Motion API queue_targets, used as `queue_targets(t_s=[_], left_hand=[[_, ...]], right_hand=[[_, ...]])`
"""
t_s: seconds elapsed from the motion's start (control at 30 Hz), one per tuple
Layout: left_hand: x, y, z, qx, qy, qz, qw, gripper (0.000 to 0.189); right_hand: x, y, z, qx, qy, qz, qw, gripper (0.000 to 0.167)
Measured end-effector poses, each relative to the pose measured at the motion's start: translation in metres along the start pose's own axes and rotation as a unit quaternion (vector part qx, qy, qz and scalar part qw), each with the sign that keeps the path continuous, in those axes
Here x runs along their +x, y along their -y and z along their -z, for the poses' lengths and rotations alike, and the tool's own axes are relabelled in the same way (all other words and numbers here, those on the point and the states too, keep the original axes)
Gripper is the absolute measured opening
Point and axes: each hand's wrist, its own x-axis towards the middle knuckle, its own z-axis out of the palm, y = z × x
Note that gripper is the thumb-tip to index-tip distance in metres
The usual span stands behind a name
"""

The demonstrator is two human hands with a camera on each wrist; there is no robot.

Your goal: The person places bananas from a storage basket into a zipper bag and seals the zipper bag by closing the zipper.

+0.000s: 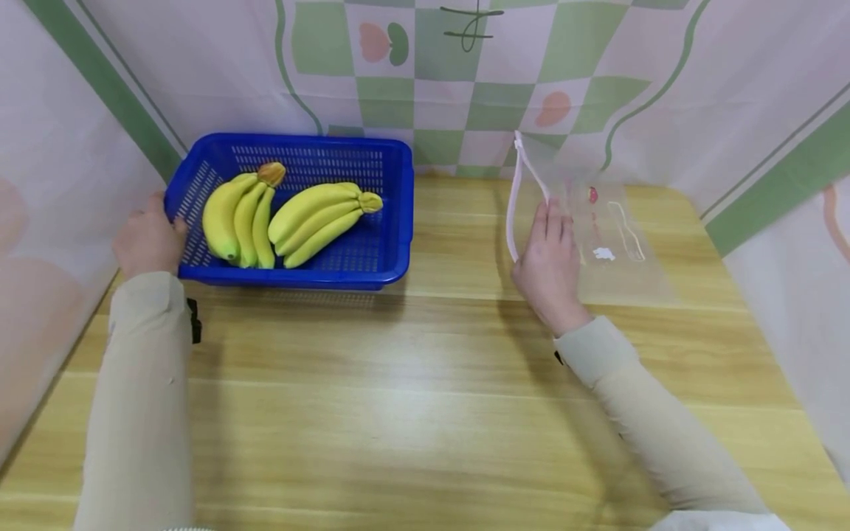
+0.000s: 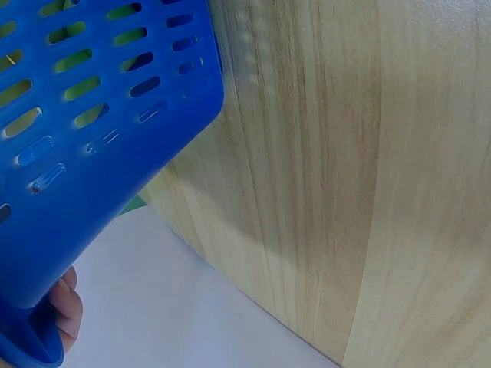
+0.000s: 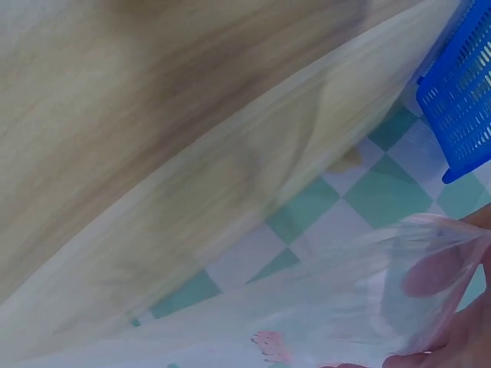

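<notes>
My left hand [image 1: 149, 237] grips the left rim of a blue plastic basket [image 1: 299, 278]; in the left wrist view, fingertips [image 2: 67, 303] curl at the rim of its slotted wall. Inside the basket lie two bunches of yellow bananas, one at the left [image 1: 226, 214] with a brown stem end, the other [image 1: 315, 221] to its right. Over at the right, a clear zip bag [image 1: 647, 273] with a pink zip edge and small red and white prints is held at its mouth by my right hand [image 1: 551, 269]. The zip edge stands parted in a narrow loop.
Beneath everything is a wooden table [image 1: 412, 413]. A curtain with green and white checks [image 1: 441, 110] hangs directly behind the basket and bag, and pale fabric walls rise at the left [image 1: 60, 192] and right [image 1: 783, 295].
</notes>
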Motion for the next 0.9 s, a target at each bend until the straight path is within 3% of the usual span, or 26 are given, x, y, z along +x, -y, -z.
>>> queue_targets(t_s=[0.17,0.23,0.47,0.73,0.9], left_hand=[[-0.0001,-0.0001,-0.0001,-0.004,0.001,0.002,1.0000,0.058],[0.0001,-0.0001,-0.0003,-0.006,0.001,0.003,1.0000,0.058],[0.0001,-0.0002,-0.0002,-0.007,0.001,0.004,1.0000,0.058],[0.0014,0.0003,-0.0005,-0.001,-0.001,0.003,1.0000,0.058],[0.0017,0.0010,-0.0008,-0.001,-0.003,0.001,1.0000,0.058]], right_hand=[[-0.0002,0.0004,0.0023,0.015,0.042,-0.020,0.9988,0.089],[0.0000,-0.0001,0.0030,0.027,0.032,-0.016,0.9990,0.086],[0.0012,-0.0027,0.0044,0.058,-0.034,0.013,0.9977,0.046],[0.0024,-0.0022,0.0084,0.032,-0.043,0.032,0.9980,0.038],[0.0028,-0.0018,0.0100,0.022,-0.028,0.027,0.9990,0.049]])
